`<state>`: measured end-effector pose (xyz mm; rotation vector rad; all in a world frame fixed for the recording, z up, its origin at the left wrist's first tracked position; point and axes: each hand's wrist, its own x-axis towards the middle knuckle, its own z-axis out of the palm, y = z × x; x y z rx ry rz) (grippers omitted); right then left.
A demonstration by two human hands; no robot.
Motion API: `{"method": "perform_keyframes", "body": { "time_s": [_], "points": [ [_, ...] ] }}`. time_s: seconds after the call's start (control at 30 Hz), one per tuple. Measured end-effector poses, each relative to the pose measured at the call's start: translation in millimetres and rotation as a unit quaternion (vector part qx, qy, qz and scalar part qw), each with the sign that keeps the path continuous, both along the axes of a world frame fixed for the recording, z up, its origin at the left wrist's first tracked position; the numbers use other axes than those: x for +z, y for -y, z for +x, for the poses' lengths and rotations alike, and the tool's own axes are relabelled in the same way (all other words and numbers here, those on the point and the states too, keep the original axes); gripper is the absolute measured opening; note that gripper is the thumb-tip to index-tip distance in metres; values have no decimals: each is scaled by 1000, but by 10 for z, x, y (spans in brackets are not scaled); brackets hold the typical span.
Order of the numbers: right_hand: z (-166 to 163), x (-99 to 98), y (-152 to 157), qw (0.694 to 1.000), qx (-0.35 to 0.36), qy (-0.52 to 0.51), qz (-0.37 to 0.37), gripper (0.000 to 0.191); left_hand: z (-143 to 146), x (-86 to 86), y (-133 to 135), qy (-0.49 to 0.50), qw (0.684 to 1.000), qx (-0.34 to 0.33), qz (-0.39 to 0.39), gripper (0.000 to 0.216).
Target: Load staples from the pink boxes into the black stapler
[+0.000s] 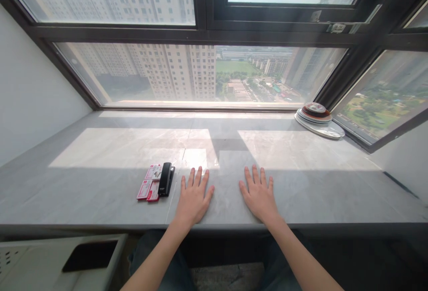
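Observation:
My left hand [194, 197] lies flat on the grey marbled sill with its fingers spread, holding nothing. Just left of it is a black stapler [165, 179], the nearest thing to that hand but apart from it. Beside the stapler lie several small red-and-white boxes [145, 190], perhaps of staples; their print is too small to read. My right hand [259, 195] also rests palm down on the sill [230, 161], fingers apart and nothing in them. A gap of bare stone separates the two hands.
In the far right corner stands a stack of plates [314, 117] with a brown round piece on top. Dark window frames [207, 34] border the sill's back. Below the front edge, at lower left, a dark phone-like slab [89, 255] lies on a pale surface [40, 260].

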<state>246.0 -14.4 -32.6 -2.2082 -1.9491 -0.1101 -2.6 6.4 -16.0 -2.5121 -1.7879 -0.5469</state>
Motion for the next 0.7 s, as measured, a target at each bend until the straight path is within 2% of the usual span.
{"method": "perform_keyframes", "body": {
  "time_s": [0.7],
  "points": [
    [-7, 30, -35, 1000, -11, -3, -11, 65, 3, 44, -33, -10, 1000, 4, -12, 57]
  ]
}}
